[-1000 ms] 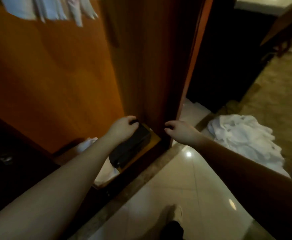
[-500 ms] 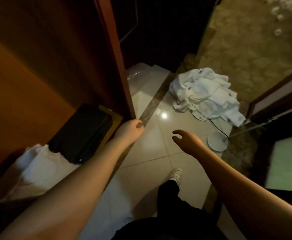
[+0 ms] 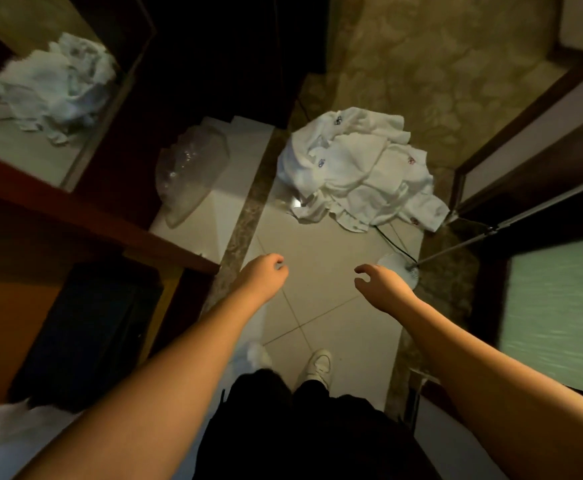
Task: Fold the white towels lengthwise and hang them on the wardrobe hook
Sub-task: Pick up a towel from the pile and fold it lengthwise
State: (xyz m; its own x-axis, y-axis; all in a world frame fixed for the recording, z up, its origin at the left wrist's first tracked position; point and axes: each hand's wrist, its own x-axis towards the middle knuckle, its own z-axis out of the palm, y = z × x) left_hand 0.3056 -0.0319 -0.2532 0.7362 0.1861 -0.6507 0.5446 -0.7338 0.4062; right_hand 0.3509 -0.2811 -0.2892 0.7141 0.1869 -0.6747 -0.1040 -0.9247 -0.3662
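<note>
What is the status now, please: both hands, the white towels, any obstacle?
Left hand and right hand empty, fingers loosely curled. Crumpled white towel pile untouched on pale tiled floor. Thin black cable beside pile.

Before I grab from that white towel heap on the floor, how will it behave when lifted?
Probably floppy: the towel heap lies crumpled in soft folds. Several pieces overlap, so one pull may drag others along. A black cord runs out from under its near edge and might snag. Both hands, left and right, are empty.
</note>
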